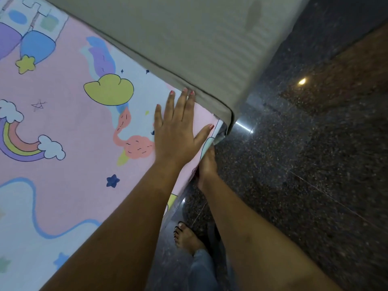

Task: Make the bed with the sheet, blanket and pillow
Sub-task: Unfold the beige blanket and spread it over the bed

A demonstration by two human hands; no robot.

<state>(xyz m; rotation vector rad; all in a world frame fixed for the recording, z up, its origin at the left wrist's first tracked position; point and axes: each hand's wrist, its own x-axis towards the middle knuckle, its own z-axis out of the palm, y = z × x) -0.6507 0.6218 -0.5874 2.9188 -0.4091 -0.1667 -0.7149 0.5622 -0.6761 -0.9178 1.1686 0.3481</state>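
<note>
Most of the bed is already covered by the sheet (69, 122), stretched up to the headboard (189, 45). At the bed's corner the left hand (178, 131) presses flat, fingers straight, while the right hand (206, 164) grips the hanging sheet edge below. Judging from this, a hard tug could drag the sheet off that corner and wrinkle it.

Left hand (176, 131) flat, fingers spread, arm outstretched; right hand (206, 164) lower, fingers hidden, forearm extended alongside
</note>
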